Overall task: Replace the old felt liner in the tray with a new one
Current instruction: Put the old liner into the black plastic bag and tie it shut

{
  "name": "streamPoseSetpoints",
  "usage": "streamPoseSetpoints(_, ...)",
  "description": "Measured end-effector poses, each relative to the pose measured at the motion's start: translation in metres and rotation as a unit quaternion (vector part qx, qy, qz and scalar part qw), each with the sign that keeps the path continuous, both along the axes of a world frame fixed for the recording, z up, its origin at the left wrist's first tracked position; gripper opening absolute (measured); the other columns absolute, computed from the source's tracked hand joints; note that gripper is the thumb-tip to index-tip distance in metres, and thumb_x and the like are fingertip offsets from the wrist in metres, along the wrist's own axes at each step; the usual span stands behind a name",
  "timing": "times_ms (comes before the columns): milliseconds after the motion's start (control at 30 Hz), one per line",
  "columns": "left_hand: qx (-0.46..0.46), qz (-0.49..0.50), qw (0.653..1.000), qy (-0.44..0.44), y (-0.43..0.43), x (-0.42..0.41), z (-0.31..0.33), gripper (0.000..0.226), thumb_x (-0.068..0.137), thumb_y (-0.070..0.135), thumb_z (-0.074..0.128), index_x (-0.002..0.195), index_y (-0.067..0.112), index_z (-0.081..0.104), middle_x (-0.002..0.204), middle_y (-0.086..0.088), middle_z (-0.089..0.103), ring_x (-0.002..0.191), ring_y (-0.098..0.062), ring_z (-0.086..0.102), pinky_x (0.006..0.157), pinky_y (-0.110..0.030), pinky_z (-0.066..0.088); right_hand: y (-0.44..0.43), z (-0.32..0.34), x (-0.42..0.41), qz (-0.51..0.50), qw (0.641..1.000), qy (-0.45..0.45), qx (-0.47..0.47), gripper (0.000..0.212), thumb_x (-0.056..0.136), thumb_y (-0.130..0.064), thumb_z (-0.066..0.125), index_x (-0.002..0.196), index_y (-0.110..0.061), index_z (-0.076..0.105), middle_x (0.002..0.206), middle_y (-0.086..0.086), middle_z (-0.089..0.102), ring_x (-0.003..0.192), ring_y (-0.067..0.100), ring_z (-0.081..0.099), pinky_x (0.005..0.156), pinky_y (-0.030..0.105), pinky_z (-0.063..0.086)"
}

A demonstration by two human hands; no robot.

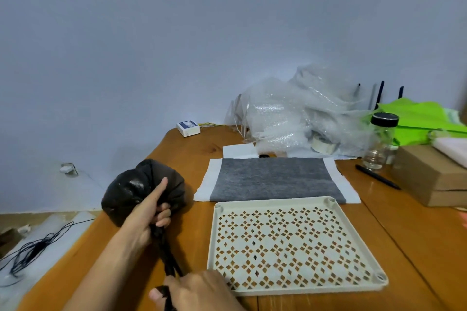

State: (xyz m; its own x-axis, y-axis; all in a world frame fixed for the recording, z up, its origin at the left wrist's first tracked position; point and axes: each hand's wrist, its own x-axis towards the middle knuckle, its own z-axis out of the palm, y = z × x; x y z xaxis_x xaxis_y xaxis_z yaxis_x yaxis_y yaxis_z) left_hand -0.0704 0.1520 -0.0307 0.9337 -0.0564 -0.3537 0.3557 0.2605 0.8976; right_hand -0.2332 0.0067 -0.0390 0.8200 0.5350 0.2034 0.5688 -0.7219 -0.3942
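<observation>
1. Wall (177,33): plain, pale blue-grey, unbroken across the upper half of the view; soft, even light.
2. Table (417,247): wooden, orange-brown, glossy, with a rounded far-left corner and a seam running along its right part.
3. Floor (50,189): pale, seen to the left below the table edge.
4. Cable (32,247): thin, dark, lying in loose loops on the floor at lower left.
5. Small white fitting (67,168): low, near the foot of the wall; kind unclear.

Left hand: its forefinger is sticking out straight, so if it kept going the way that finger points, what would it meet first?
The left hand grips the black bag, its forefinger lying along it. Going on, it would probably meet nothing soon, passing left of the white box toward the wall; depth is unclear.
</observation>
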Motion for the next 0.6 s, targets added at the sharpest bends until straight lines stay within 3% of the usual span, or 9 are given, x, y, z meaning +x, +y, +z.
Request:
streamPoseSetpoints(167, 0.081, -0.011, 0.996, -0.041, -0.001, 0.020, 0.015, 0.031, 0.085, 0.013, 0.076, 0.070, 0.017, 0.049, 0.058, 0.002, 0.035, 0.042, -0.011, 0.032, 0.032, -0.020, 0.029, -0.006, -0.002, 0.004, -0.023, 0.998, -0.035, 0.042, 0.052, 0.105, -0.052, 0.029, 0.121, -0.008, 0.053, 0.110, 0.016, 0.060, 0.107, 0.033, 0.058, 0.094, 0.049, 0.046)
streamPoseSetpoints(267, 0.132, -0.009, 0.989, -0.071, -0.007, 0.033, 0.024, 0.037, 0.093, 0.020, 0.070, 0.066, 0.018, 0.045, 0.057, 0.002, 0.034, 0.044, -0.012, 0.031, 0.036, -0.022, 0.028, -0.008, 0.001, 0.007, -0.029, 0.998, -0.046, 0.045, 0.037, 0.107, -0.035, 0.040, 0.124, -0.006, 0.055, 0.123, 0.016, 0.055, 0.114, 0.033, 0.052, 0.097, 0.045, 0.038)
streamPoseSetpoints(433, 0.197, -0.022, 0.974, -0.109, -0.010, 0.050, 0.035, 0.048, 0.094, 0.039, 0.068, 0.058, 0.018, 0.045, 0.050, 0.002, 0.034, 0.044, -0.016, 0.032, 0.048, -0.030, 0.030, -0.014, -0.006, 0.016, -0.049, 0.992, -0.088, 0.081, 0.029, 0.104, -0.026, 0.040, 0.111, -0.011, 0.064, 0.104, 0.009, 0.051, 0.101, 0.022, 0.048, 0.089, 0.037, 0.036)
streamPoseSetpoints(600, 0.204, -0.011, 0.972, -0.113, -0.003, 0.064, 0.020, 0.039, 0.094, 0.039, 0.067, 0.066, 0.018, 0.052, 0.055, 0.001, 0.040, 0.048, -0.015, 0.035, 0.051, -0.029, 0.032, -0.006, -0.014, 0.028, -0.057, 0.988, -0.097, 0.105, 0.030, 0.098, -0.025, 0.047, 0.119, -0.018, 0.067, 0.105, 0.004, 0.053, 0.101, 0.018, 0.048, 0.087, 0.039, 0.043)
